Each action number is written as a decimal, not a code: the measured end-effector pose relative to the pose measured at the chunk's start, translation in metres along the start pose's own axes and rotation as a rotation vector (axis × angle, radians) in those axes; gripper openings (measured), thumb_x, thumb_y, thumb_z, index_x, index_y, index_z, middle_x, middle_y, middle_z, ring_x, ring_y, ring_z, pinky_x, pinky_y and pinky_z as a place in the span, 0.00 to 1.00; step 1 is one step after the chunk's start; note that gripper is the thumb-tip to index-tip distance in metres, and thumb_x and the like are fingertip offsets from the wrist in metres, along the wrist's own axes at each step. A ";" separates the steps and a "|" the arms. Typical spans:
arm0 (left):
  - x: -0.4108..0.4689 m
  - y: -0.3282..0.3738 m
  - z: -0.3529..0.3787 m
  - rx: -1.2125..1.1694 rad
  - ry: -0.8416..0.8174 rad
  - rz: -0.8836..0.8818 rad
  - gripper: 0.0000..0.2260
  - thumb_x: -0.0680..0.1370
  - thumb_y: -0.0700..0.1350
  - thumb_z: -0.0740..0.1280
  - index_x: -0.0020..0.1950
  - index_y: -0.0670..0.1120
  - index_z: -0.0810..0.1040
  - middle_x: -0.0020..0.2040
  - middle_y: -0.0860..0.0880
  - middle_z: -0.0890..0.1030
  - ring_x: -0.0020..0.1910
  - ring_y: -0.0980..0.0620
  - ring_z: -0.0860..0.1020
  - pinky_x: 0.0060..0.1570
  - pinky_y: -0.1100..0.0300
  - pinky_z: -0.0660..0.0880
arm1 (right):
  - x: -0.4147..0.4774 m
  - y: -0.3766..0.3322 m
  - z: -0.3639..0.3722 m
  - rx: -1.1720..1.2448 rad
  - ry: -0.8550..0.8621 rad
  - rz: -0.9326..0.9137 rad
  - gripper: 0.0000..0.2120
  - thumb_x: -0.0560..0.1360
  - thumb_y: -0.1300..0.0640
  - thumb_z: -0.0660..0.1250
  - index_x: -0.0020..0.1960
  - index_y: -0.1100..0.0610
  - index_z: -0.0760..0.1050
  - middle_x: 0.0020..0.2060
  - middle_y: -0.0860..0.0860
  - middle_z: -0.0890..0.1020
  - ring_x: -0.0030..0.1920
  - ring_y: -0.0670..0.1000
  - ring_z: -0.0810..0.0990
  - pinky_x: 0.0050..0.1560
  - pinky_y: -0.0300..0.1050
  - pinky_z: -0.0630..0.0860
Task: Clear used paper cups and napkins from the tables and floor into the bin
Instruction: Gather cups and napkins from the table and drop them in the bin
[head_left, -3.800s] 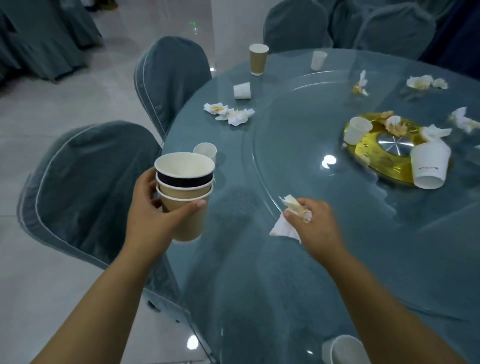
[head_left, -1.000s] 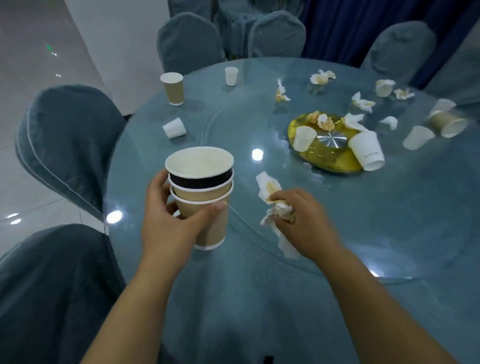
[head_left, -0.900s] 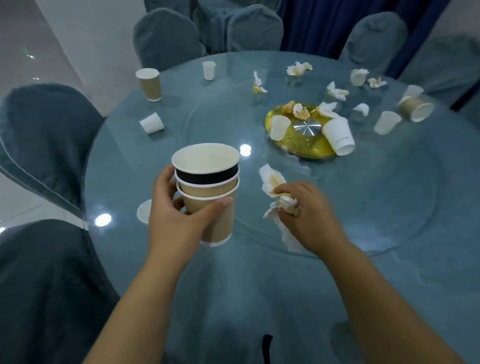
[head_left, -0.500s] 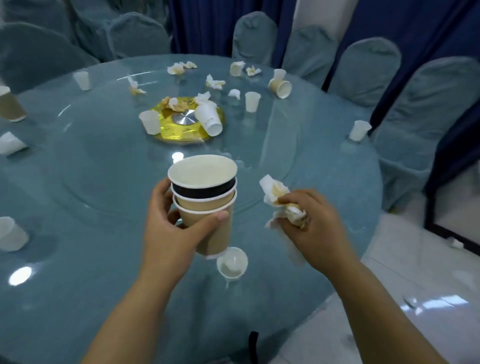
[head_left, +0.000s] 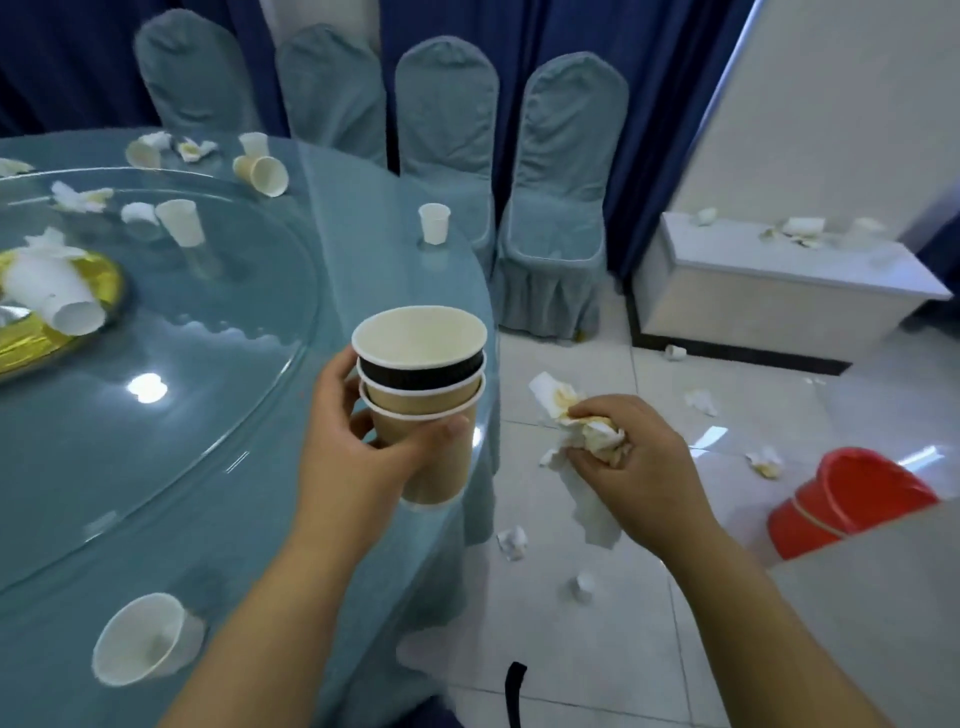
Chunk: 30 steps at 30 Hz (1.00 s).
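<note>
The left hand (head_left: 353, 457) grips a stack (head_left: 421, 395) of three nested paper cups, its fingers (head_left: 337, 384) curled round the back and the thumb across the front of the lowest cup, just over the edge of the round counter (head_left: 208, 415). The right hand (head_left: 634, 478) is closed round a wad of stained napkins (head_left: 582, 431), held out over the floor, with one corner poking up and a loose tail hanging below the fist. The red bin (head_left: 852, 499) stands on the floor to the right, well apart from both hands and partly hidden by a grey surface (head_left: 883, 571). I judge the step in hand to be carrying this load to the bin. The grip holds only the bottom cup, so a tilt on the way could let the upper two slide out. The top cup looks dry, though dregs lower in the stack cannot be ruled out, and those would spill. The hanging tail may tear off or pull other napkins free if the fist loosens. Scraps (head_left: 511, 540) and a small cup (head_left: 584, 584) lie on the floor between the person and the bin, easy to tread on or slip on. A toss from here would likely miss. Many cups and napkins remain on the counter, including a cup (head_left: 140, 644) lying on its side near the edge, so the task is far from done.
</note>
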<state>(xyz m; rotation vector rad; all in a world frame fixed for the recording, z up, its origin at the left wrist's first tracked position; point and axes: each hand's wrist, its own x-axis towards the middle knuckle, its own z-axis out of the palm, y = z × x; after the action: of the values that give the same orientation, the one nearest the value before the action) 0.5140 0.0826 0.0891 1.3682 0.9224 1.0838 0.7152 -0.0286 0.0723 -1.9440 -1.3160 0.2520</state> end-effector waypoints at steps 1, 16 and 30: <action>0.007 -0.004 0.012 -0.008 -0.029 -0.010 0.40 0.52 0.50 0.79 0.62 0.60 0.70 0.58 0.60 0.78 0.53 0.58 0.80 0.49 0.59 0.77 | 0.002 0.010 -0.006 -0.004 0.013 0.031 0.13 0.70 0.60 0.73 0.52 0.50 0.76 0.48 0.44 0.77 0.46 0.40 0.74 0.48 0.22 0.66; 0.152 -0.051 0.169 0.037 -0.340 -0.075 0.37 0.62 0.41 0.81 0.66 0.55 0.67 0.60 0.58 0.75 0.57 0.52 0.77 0.52 0.56 0.77 | 0.108 0.112 -0.059 -0.058 0.133 0.399 0.14 0.71 0.61 0.70 0.53 0.48 0.78 0.49 0.42 0.78 0.50 0.43 0.76 0.52 0.36 0.71; 0.208 -0.093 0.377 0.083 -0.600 -0.170 0.36 0.65 0.41 0.77 0.67 0.58 0.64 0.62 0.57 0.74 0.59 0.52 0.75 0.51 0.57 0.75 | 0.151 0.273 -0.153 -0.016 0.245 0.649 0.14 0.71 0.61 0.70 0.54 0.49 0.78 0.49 0.43 0.78 0.52 0.47 0.77 0.55 0.46 0.74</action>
<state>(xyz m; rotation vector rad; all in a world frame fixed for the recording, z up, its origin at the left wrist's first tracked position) 0.9382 0.1840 0.0281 1.5313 0.6234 0.4605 1.0598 -0.0203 0.0291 -2.2821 -0.5042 0.3021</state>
